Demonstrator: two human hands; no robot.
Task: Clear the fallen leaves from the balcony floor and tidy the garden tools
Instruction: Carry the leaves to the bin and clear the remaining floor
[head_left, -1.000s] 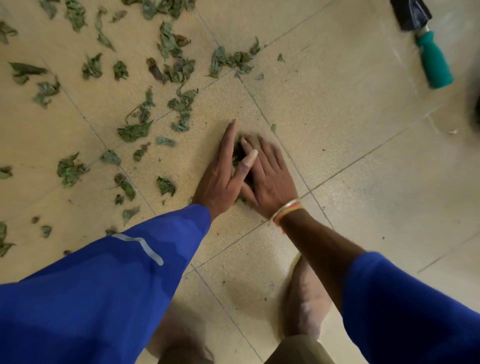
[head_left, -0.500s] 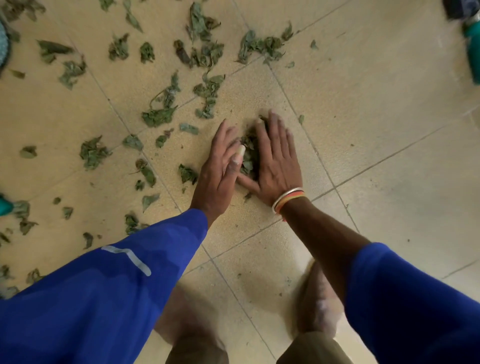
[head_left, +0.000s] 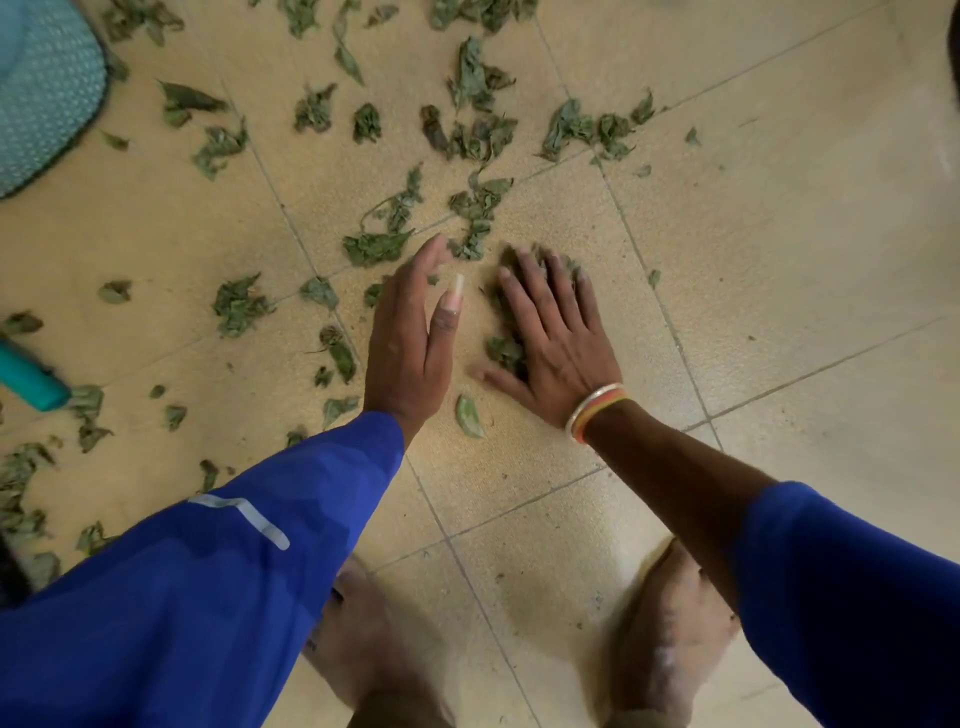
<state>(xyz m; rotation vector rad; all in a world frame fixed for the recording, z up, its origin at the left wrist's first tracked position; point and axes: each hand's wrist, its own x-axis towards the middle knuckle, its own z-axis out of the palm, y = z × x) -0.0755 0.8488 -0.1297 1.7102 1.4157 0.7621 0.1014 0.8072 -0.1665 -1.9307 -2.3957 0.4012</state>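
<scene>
While the right hand (head_left: 558, 338) presses straight fingers (head_left: 537, 291) onto a heap of crumpled green leaves (head_left: 506, 351) on the beige tiled floor (head_left: 779, 234), the left hand (head_left: 408, 343) stands open, empty — light, brittle stuff, probably best scooped between both palms.

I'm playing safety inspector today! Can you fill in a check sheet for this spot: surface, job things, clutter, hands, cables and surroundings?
Surface: beige tiled floor, grout lines showing.
Job's things: green leaves scattered ahead and to the left; small pile under the right hand; teal handle at the left edge.
Clutter: one loose leaf between the wrists.
Hands: left hand on edge, fingers straight, beside the pile; right hand flat on the pile.
Cables: nothing seen.
Surroundings: teal mesh thing top left; bare feet below.
</scene>
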